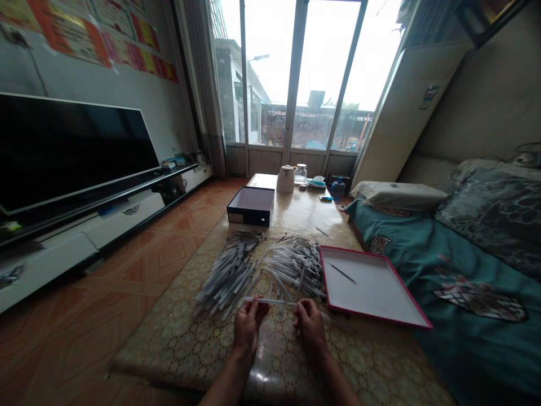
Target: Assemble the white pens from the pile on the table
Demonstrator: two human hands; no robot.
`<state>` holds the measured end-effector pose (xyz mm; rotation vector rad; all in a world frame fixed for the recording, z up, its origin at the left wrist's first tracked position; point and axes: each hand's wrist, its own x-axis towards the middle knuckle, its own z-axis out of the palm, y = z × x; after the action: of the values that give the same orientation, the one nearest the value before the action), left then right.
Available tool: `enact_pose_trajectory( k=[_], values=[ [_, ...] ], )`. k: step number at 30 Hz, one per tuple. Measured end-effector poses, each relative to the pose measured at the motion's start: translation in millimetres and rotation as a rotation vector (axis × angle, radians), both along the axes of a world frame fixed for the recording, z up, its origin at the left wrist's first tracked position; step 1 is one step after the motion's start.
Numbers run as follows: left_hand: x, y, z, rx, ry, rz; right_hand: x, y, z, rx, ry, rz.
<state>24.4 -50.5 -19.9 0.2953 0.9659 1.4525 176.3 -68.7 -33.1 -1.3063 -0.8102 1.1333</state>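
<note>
My left hand (247, 326) pinches a whitish, see-through pen barrel (273, 301), held level just above the table. At its right end, my right hand (309, 327) closes on a thin pale rod (291, 304) that looks like a pen refill, in line with the barrel. Its far end is hidden in my fingers. Beyond my left hand lies a pile of pens (230, 276) with dark ends. A second heap of whitish pen tubes (291, 262) spreads beyond my right hand.
A pink-edged box lid (380, 293) lies to the right with one dark thin stick (343, 274) in it. Farther back on the patterned table (177, 344) stand a dark box (249, 217), a kettle (285, 179) and a glass jar (301, 173). A sofa (422, 248) borders the right side.
</note>
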Motion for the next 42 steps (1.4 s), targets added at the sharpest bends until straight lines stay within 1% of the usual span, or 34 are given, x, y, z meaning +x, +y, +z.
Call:
enact_pose_trajectory(
  k=[2, 4, 6, 9, 12, 15, 20, 22, 24, 26, 27, 29, 31, 32, 34, 35, 37, 39, 40, 42],
  values=[
    [-1.5, 0.5, 0.6, -0.006, -0.036, 0.027, 5.7, 5.6, -5.0, -0.029, 0.1, -0.18],
    [-3.1, 0.7, 2.2, -0.006, -0.063, 0.042, 15.8, 12.4, -6.5, -0.041, 0.16, -0.33],
    [-4.2, 0.7, 4.0, -0.015, -0.083, 0.053, 28.1, 19.4, -3.8, -0.032, 0.175, -0.411],
    [-3.2, 2.9, 4.8, -0.062, -0.089, 0.074, 43.6, 30.4, 5.1, -0.007, 0.177, -0.476],
    [4.1, 12.4, 4.2, -0.097, -0.043, 0.094, 49.2, 45.1, 13.8, 0.042, 0.162, -0.486],
    [18.3, 32.0, 7.0, -0.082, 0.017, 0.074, 47.1, 64.4, 19.2, 0.102, 0.131, -0.468],
    [44.9, 72.3, 18.9, -0.006, 0.157, -0.042, 42.5, 97.1, 23.0, 0.151, 0.075, -0.468],
    [49.6, 82.3, 21.5, 0.003, 0.193, -0.093, 42.4, 105.5, 24.1, 0.168, 0.031, -0.451],
    [46.9, 85.9, 21.0, -0.008, 0.231, -0.129, 43.2, 109.3, 24.9, 0.185, -0.021, -0.431],
    [36.1, 83.8, 18.1, -0.02, 0.362, -0.17, 44.4, 108.2, 25.3, 0.194, -0.065, -0.418],
    [27.8, 81.2, 16.4, -0.009, 0.476, -0.188, 45.0, 106.0, 25.3, 0.197, -0.082, -0.412],
    [7.7, 74.5, 13.4, 0.065, 0.802, -0.213, 45.6, 98.8, 25.2, 0.207, -0.112, -0.385],
    [-13.0, 67.6, 12.4, 0.195, 1.174, -0.204, 44.8, 88.3, 24.8, 0.227, -0.133, -0.347],
    [-22.0, 64.7, 12.7, 0.235, 1.353, -0.188, 43.5, 81.9, 24.4, 0.238, -0.144, -0.33],
    [-35.0, 60.5, 14.2, 0.257, 1.643, -0.19, 38.4, 67.0, 22.9, 0.257, -0.164, -0.31],
    [-38.8, 59.5, 15.1, 0.243, 1.748, -0.211, 34.3, 58.5, 21.6, 0.263, -0.178, -0.303],
    [-41.9, 59.3, 16.3, 0.197, 1.886, -0.294, 23.0, 40.3, 18.1, 0.264, -0.231, -0.264],
    [-41.8, 61.0, 16.7, 0.145, 1.962, -0.392, 9.3, 22.2, 14.0, 0.25, -0.314, -0.174],
    [-41.4, 62.1, 16.6, 0.121, 1.97, -0.427, 2.4, 14.2, 12.1, 0.242, -0.356, -0.111],
    [-40.9, 63.6, 16.6, 0.097, 1.931, -0.453, -9.2, 1.5, 9.4, 0.234, -0.444, -0.012]
  ],
)
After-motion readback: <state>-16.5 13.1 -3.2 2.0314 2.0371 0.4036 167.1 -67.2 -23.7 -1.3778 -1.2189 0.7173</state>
